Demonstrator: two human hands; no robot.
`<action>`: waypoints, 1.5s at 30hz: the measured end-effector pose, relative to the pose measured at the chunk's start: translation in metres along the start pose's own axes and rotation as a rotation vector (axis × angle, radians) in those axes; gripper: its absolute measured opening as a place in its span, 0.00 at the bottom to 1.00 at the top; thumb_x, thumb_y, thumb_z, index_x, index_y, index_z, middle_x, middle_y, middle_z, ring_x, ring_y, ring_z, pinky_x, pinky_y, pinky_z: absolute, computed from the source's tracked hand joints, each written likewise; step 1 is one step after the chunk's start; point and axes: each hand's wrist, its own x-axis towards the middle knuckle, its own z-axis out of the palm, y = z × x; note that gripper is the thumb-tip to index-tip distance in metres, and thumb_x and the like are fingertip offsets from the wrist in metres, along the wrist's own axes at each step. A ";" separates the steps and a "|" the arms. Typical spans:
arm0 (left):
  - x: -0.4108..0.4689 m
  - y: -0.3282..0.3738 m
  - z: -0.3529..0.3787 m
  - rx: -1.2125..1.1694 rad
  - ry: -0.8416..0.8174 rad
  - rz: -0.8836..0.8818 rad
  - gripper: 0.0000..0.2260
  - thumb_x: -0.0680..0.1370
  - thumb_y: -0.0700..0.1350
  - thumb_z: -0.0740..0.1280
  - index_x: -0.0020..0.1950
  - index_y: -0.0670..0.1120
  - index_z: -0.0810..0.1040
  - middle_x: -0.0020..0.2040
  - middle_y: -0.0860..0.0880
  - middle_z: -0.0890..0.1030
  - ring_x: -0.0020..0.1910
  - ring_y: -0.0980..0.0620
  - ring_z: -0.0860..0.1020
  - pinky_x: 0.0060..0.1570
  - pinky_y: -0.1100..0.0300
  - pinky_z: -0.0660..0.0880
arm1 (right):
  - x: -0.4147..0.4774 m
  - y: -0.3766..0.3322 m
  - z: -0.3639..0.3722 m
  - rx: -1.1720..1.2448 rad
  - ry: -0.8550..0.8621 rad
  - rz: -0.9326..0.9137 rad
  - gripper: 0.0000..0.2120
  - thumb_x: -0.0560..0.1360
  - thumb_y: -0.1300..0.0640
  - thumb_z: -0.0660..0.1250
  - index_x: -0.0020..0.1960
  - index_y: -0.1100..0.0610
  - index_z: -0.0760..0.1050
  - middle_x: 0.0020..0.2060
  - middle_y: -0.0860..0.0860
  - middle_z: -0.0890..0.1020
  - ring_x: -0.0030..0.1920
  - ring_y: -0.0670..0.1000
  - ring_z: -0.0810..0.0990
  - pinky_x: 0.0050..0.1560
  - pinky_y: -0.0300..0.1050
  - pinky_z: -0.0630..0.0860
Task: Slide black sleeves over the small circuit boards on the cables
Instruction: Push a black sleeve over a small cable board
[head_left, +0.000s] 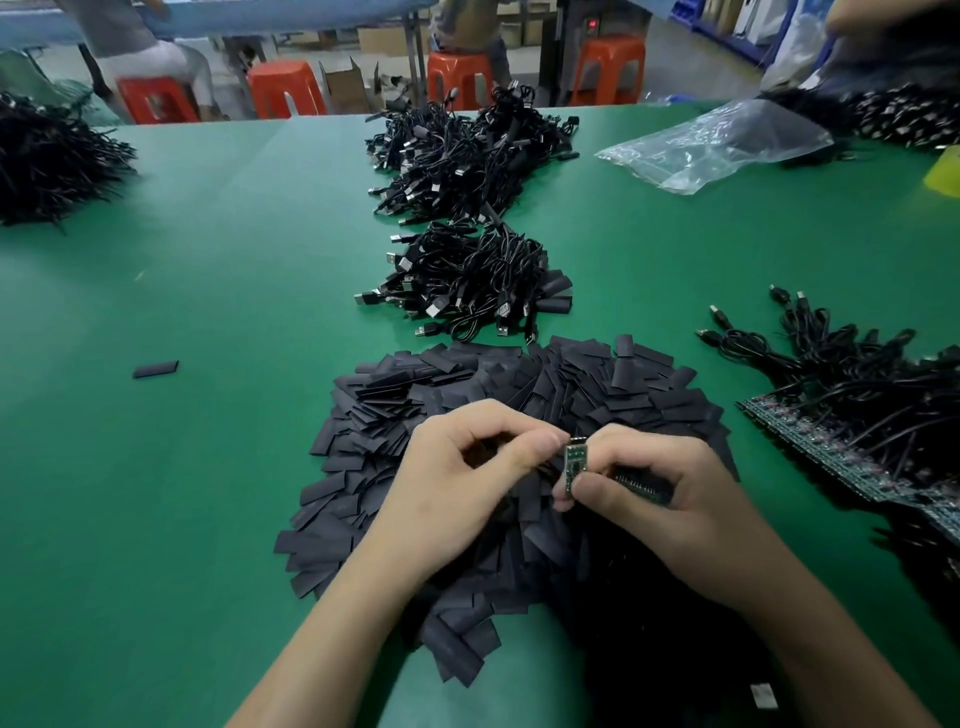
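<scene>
quick tally: two hands in shot, left hand (457, 483) and right hand (675, 499). one loose circuit board (573, 467) between them. one huge heap of black sleeves (545, 374), way too many to count, plus one stray sleeve (156, 369). one green table (234, 260) with five lots of usb cables: far-left pile (52, 166), far-middle pile (467, 150), near-middle pile (467, 280), far-right pile (893, 119), near-right pile (857, 379). at least one strip of joined boards (831, 457). one clear plastic bag (717, 145). four orange stools (285, 88) out back.
</scene>
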 end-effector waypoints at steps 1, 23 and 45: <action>0.000 -0.002 -0.004 0.110 0.007 -0.019 0.08 0.76 0.57 0.69 0.46 0.58 0.87 0.44 0.57 0.86 0.46 0.55 0.83 0.48 0.58 0.78 | -0.001 -0.001 0.000 0.096 0.004 -0.014 0.09 0.79 0.48 0.69 0.45 0.52 0.84 0.43 0.50 0.86 0.46 0.49 0.85 0.50 0.44 0.79; 0.001 -0.006 -0.010 0.456 -0.114 -0.075 0.08 0.74 0.51 0.78 0.51 0.59 0.86 0.37 0.61 0.82 0.37 0.57 0.79 0.44 0.60 0.76 | 0.003 -0.022 -0.004 -0.627 0.343 0.072 0.12 0.84 0.47 0.55 0.43 0.47 0.70 0.29 0.44 0.72 0.33 0.42 0.73 0.31 0.39 0.64; 0.000 -0.011 -0.004 0.281 0.109 0.162 0.11 0.70 0.47 0.81 0.51 0.51 0.88 0.45 0.59 0.85 0.46 0.58 0.82 0.46 0.67 0.76 | 0.007 0.000 0.016 -0.158 0.198 0.273 0.15 0.81 0.43 0.59 0.42 0.50 0.77 0.31 0.50 0.75 0.32 0.45 0.72 0.38 0.43 0.68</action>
